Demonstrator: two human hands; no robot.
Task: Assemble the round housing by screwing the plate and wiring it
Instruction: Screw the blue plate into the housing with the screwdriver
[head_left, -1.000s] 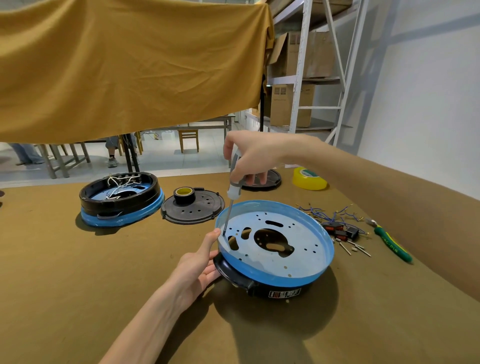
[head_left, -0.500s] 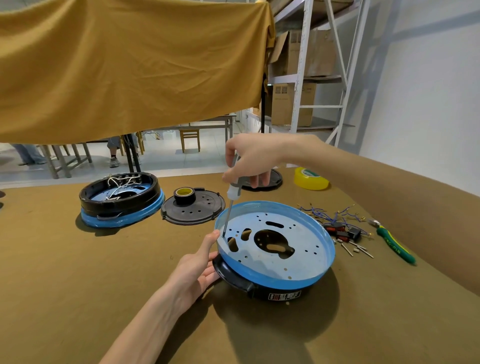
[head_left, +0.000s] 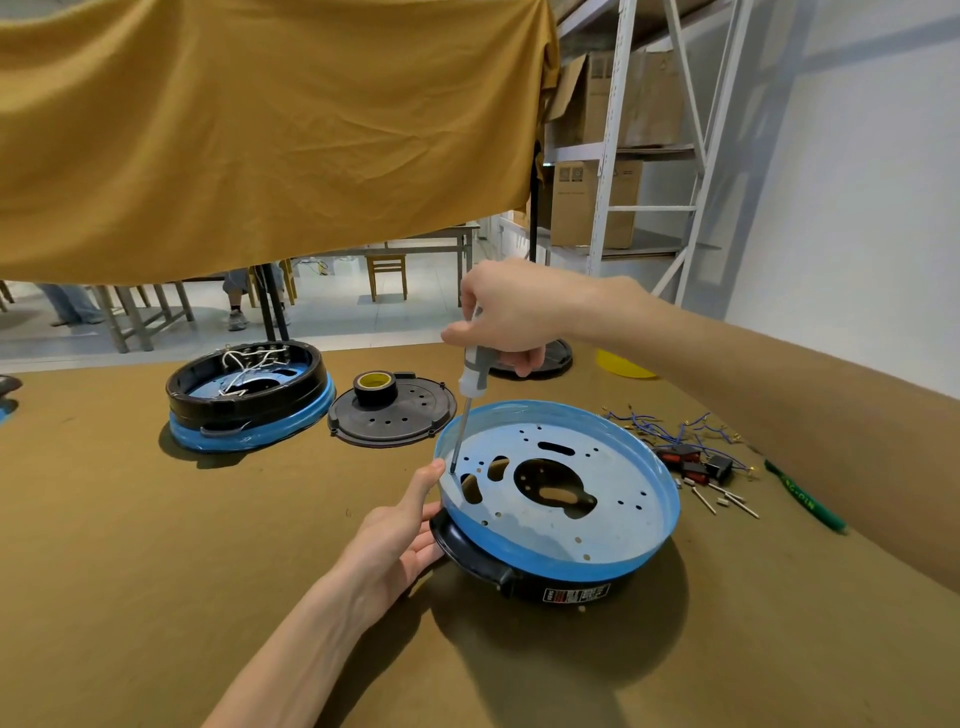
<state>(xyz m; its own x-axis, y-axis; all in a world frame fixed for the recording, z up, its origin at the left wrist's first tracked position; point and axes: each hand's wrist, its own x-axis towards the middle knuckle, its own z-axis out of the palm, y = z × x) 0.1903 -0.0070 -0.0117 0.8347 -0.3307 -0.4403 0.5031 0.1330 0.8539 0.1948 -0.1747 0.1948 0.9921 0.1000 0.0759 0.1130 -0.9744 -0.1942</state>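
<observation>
The right hand (head_left: 511, 319) grips the grey handle of a slim screwdriver (head_left: 470, 387), whose nearly upright metal shaft meets the left edge of the pale blue perforated metal plate (head_left: 558, 486). That plate sits inside the round black housing with a blue rim (head_left: 558, 558), which rests on the brown felt-covered surface (head_left: 156, 545) near the middle of the view. The left hand (head_left: 397, 540) lies against the housing's left side, fingers fairly straight, thumb up at the rim just beside the screwdriver tip.

To the right of the housing lie a tangle of blue wires (head_left: 670, 431), small dark components and a green-handled tool (head_left: 802, 499). Further back on the left stands a second black and blue housing holding white wires (head_left: 249, 397), and beside it a flat black round cover (head_left: 392, 413) with a yellow-cored roll of black tape (head_left: 375, 387) on top.
</observation>
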